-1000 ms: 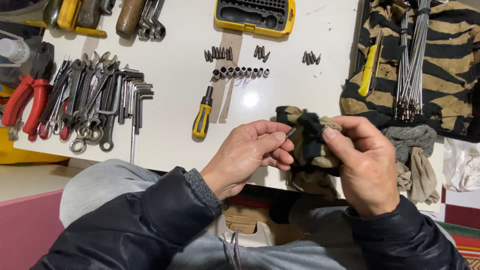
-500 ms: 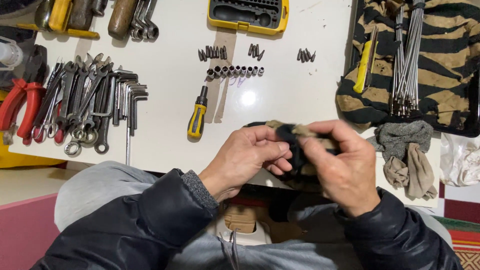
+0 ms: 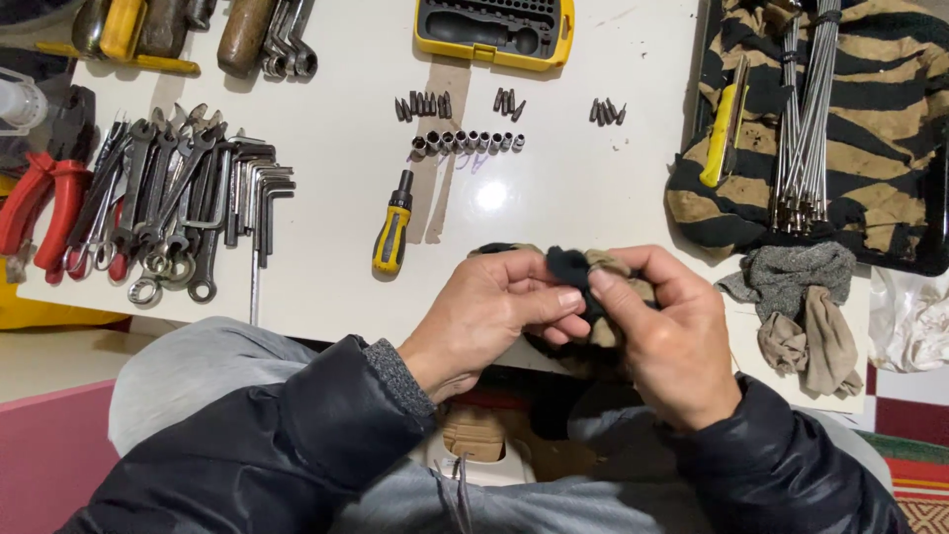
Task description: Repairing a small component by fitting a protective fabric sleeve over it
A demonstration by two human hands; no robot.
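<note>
My left hand (image 3: 489, 316) and my right hand (image 3: 667, 331) are pressed together over the near edge of the white table (image 3: 346, 109). Both pinch a bunched camouflage rag (image 3: 603, 272) of black and tan cloth. Whatever is wrapped inside the rag is hidden. A yellow and black screwdriver (image 3: 392, 225) lies on the table just left of my hands. Beyond it stands a row of small sockets (image 3: 465, 141), with groups of dark driver bits (image 3: 425, 105) behind them.
Spanners and hex keys (image 3: 188, 198) lie in a pile at the left beside red-handled pliers (image 3: 44, 203). A yellow bit case (image 3: 494, 30) sits at the far edge. At right, metal rods (image 3: 806, 119) rest on striped cloth (image 3: 870, 109), with grey and tan rags (image 3: 806, 297) below.
Both hands have drawn closer together and bunched the rag tighter between the fingers. The view has shifted slightly; the tools on the table have not moved.
</note>
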